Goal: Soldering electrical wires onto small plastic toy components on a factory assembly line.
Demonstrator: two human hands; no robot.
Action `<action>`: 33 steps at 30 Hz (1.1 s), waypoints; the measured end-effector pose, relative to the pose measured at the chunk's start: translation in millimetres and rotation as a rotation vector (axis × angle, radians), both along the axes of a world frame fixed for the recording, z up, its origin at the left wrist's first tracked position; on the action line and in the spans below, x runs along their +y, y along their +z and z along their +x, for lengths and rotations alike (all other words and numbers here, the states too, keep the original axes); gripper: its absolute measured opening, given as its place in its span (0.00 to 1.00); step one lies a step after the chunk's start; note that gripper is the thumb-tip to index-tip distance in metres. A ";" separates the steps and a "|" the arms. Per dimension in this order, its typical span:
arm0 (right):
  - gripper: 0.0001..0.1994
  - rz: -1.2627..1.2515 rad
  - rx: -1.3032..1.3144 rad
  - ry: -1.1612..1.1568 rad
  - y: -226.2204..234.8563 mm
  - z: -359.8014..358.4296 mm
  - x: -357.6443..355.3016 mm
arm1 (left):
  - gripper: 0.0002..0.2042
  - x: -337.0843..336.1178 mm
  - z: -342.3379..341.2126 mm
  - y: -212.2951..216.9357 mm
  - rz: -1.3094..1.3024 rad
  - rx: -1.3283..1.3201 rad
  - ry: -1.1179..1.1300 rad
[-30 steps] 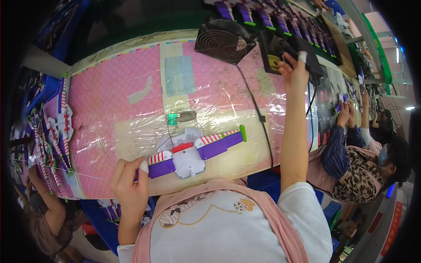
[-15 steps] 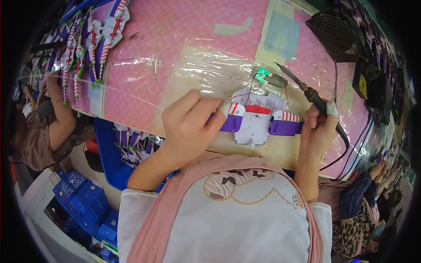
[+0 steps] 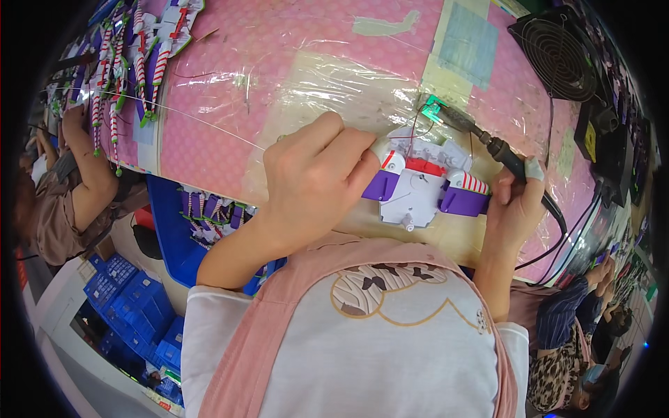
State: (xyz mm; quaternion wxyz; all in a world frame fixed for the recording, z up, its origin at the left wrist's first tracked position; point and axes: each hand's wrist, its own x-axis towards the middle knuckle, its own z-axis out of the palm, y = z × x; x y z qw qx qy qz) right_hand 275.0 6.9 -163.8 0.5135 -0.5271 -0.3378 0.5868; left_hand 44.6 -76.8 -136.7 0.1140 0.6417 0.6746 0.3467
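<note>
A white toy part with purple wings and red-striped ends [image 3: 423, 187] lies on the plastic-covered pink table [image 3: 279, 63], close to me. My left hand [image 3: 317, 174] rests on its left wing and pins it down. A soldering iron with a dark handle [image 3: 496, 150] is gripped in my right hand [image 3: 514, 207]. The iron's tip reaches up and left to a small green circuit board [image 3: 433, 109] just above the toy. Thin wires run from that board to the toy.
Several finished striped toy parts [image 3: 143, 52] lie at the table's far left. A black fan [image 3: 556, 50] stands at the back right. Blue crates [image 3: 132, 313] sit on the floor. Other people sit at the left [image 3: 66, 188] and the lower right [image 3: 564, 327].
My view has turned left and down toward the toy. My right hand came back from the far right holding the soldering iron and brought its tip to the green board. My left hand moved onto the toy's wing.
</note>
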 end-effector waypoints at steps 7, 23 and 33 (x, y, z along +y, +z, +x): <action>0.11 -0.006 -0.004 0.002 -0.2 -0.8 -1.7 | 0.07 2.0 -0.7 0.2 -0.004 0.010 -0.006; 0.09 -0.066 0.030 0.056 4.0 1.1 -0.7 | 0.05 0.4 -3.6 -0.3 0.009 -0.027 -0.001; 0.10 -0.117 0.190 0.009 7.2 3.8 -5.0 | 0.05 -3.1 -8.9 13.2 -0.062 -0.031 -0.034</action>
